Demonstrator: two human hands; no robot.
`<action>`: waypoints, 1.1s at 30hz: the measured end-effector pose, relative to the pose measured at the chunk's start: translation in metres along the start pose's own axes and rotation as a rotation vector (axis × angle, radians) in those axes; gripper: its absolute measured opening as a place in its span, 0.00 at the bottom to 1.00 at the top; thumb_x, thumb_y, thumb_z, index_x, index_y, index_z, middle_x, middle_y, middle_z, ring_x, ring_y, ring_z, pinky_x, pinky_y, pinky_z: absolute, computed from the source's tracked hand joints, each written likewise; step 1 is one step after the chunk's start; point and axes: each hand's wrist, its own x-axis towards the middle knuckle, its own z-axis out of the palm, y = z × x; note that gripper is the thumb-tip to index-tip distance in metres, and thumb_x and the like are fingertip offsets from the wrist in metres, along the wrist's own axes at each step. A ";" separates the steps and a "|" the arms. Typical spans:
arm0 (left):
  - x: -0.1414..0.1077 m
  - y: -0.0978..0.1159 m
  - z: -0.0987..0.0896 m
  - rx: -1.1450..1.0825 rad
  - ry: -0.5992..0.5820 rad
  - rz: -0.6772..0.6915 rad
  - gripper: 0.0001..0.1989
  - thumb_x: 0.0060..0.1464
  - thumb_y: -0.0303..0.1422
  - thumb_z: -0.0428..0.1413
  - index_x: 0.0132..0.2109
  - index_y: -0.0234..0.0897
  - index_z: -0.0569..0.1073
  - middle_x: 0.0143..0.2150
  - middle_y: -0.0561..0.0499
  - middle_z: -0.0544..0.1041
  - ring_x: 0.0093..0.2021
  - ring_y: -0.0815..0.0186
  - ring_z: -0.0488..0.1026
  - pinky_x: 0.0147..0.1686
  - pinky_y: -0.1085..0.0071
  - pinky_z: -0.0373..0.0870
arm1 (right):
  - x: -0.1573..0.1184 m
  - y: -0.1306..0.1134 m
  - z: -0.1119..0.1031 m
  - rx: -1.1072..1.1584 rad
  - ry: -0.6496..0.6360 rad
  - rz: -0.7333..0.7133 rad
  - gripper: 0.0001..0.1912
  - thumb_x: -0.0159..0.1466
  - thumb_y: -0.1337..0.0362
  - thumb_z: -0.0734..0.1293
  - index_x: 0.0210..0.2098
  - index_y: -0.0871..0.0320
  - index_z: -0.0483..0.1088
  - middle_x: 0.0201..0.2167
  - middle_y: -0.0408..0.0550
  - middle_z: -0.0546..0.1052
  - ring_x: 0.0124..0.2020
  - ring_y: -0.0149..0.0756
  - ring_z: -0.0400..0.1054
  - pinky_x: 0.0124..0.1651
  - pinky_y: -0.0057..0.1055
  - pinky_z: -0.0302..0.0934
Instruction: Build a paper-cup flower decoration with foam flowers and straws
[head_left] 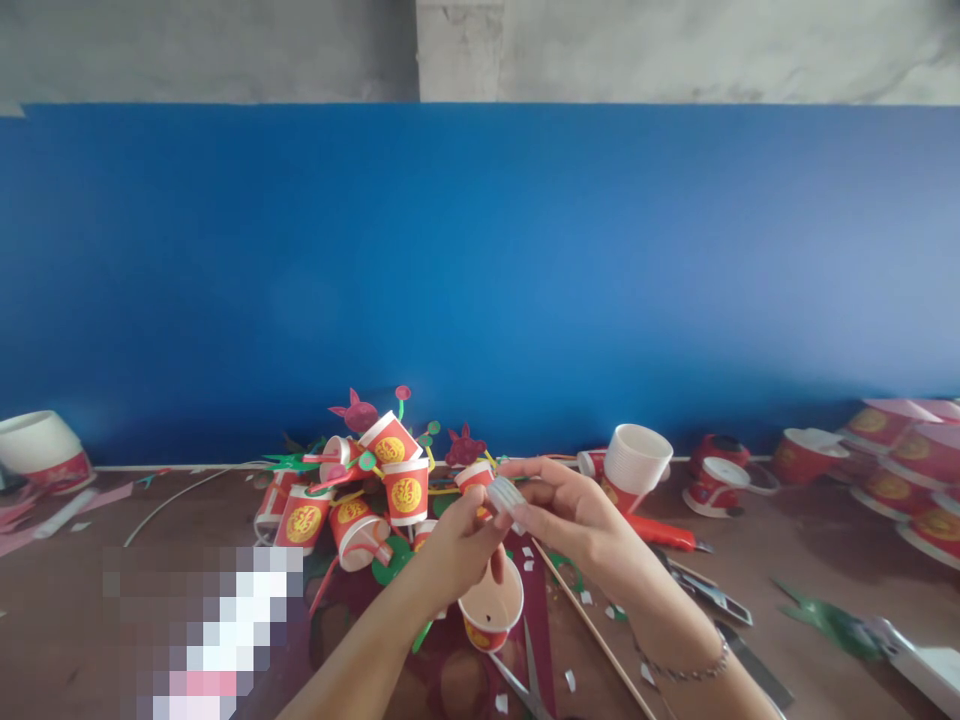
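Both my hands meet above the middle of the table around a small translucent whitish piece (506, 495) with pale stripes; its exact kind is unclear. My left hand (463, 540) pinches its lower left side, fingers curled. On the other side, my right hand (570, 508) has its thumb against the piece and its forefinger stretched over the top. Just below the hands stands a red and white paper cup (491, 600) with a gold emblem, its mouth facing up and a dark speck inside. Scissors (525, 688) lie in front of the cup, partly cut off by the frame.
Decorated paper cups (406, 492) are heaped left of centre. A stack of cups (637, 465), a red utility knife (660, 532), a wooden stick (592, 628) and a green tool (832, 615) lie rightward. Paper scraps dot the table before a blue wall (480, 250).
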 end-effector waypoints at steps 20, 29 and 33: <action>-0.001 0.000 -0.001 0.240 0.216 0.170 0.09 0.57 0.39 0.47 0.32 0.39 0.62 0.24 0.55 0.70 0.25 0.68 0.68 0.26 0.74 0.58 | -0.004 0.002 0.006 -0.390 0.114 -0.067 0.18 0.63 0.60 0.63 0.51 0.57 0.66 0.18 0.39 0.71 0.20 0.28 0.60 0.23 0.26 0.53; -0.002 0.003 -0.010 0.333 0.384 0.197 0.10 0.58 0.40 0.46 0.33 0.39 0.63 0.22 0.56 0.68 0.24 0.67 0.67 0.26 0.73 0.59 | -0.011 -0.001 0.011 -0.398 0.180 -0.015 0.16 0.62 0.59 0.63 0.48 0.56 0.67 0.16 0.37 0.66 0.19 0.28 0.59 0.23 0.26 0.52; -0.003 0.007 -0.011 0.153 0.307 0.169 0.10 0.57 0.40 0.47 0.34 0.38 0.64 0.21 0.57 0.68 0.23 0.68 0.67 0.25 0.74 0.61 | -0.010 -0.003 0.009 -0.383 0.149 -0.016 0.18 0.62 0.58 0.62 0.50 0.58 0.66 0.17 0.38 0.67 0.19 0.28 0.59 0.22 0.26 0.51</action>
